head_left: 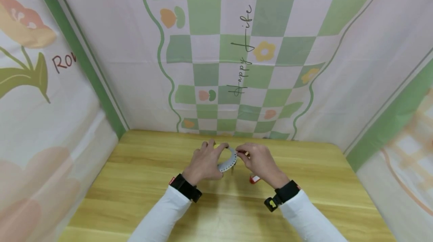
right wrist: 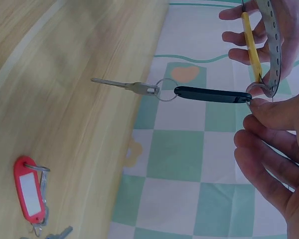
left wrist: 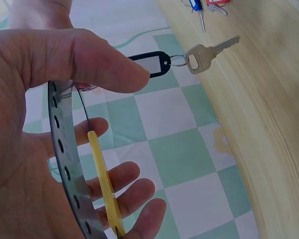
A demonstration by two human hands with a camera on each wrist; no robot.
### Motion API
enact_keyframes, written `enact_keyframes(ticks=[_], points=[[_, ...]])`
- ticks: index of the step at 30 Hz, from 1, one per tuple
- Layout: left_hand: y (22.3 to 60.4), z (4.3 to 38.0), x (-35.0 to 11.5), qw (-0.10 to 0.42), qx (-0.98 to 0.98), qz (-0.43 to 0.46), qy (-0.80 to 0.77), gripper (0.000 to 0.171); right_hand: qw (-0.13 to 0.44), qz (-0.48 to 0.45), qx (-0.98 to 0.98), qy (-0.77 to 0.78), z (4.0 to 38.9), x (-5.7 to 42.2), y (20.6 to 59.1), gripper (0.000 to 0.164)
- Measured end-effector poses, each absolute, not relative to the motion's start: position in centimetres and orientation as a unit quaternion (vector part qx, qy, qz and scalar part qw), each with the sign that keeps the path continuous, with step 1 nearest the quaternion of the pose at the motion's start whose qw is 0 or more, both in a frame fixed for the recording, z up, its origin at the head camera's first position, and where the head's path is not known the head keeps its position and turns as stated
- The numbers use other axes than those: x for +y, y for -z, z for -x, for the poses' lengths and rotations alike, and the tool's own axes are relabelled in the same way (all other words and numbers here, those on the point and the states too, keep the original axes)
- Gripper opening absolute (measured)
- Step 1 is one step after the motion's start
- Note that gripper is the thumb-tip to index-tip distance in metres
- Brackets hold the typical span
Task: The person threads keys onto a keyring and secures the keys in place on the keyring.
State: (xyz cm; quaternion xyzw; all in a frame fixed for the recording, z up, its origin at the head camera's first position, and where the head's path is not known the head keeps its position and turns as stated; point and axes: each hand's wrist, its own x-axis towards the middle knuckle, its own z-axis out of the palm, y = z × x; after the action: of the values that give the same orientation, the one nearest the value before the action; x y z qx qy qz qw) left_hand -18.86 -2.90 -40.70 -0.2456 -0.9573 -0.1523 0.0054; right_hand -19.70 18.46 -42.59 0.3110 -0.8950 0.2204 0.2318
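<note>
My left hand (head_left: 204,163) holds a curved grey metal band (head_left: 230,162) with a row of small holes along it. A yellow bar (right wrist: 251,47) on thin wire spans the band's open side, near my left fingers. At the band's edge, my right hand (head_left: 258,161) pinches a small wire ring between thumb and forefinger. A black key tag (right wrist: 212,94) extends from that ring. From the tag's other end a silver key (right wrist: 142,88) hangs on a split ring. Whether the pinched ring passes through a hole cannot be made out.
A red key tag (right wrist: 29,194) with a white label and keys lies on the wooden table (head_left: 135,189), below my right hand. A blue key tag (left wrist: 195,5) with a key shows at the left wrist view's top edge. Printed curtains (head_left: 209,46) hang behind the table.
</note>
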Motion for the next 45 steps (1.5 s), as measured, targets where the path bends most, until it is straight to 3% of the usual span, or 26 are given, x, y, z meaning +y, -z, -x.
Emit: enact_keyframes(ticks=[22, 32, 45], points=[[40.98, 19.03, -3.01, 0.002, -0.957, 0.249, 0.149, 0.087, 0.212, -0.294, -0.903, -0.231, 19.74, 18.11, 42.52, 0.012], [40.93, 19.04, -3.12, 0.002, -0.957, 0.25, 0.147, 0.087, 0.178, -0.271, -0.909, -0.262, 19.53, 18.26, 42.94, 0.007], [41.06, 18.98, -2.81, -0.001, -0.958, 0.25, 0.141, 0.087, 0.19, -0.285, -0.905, -0.252, 19.56, 18.44, 42.61, 0.009]])
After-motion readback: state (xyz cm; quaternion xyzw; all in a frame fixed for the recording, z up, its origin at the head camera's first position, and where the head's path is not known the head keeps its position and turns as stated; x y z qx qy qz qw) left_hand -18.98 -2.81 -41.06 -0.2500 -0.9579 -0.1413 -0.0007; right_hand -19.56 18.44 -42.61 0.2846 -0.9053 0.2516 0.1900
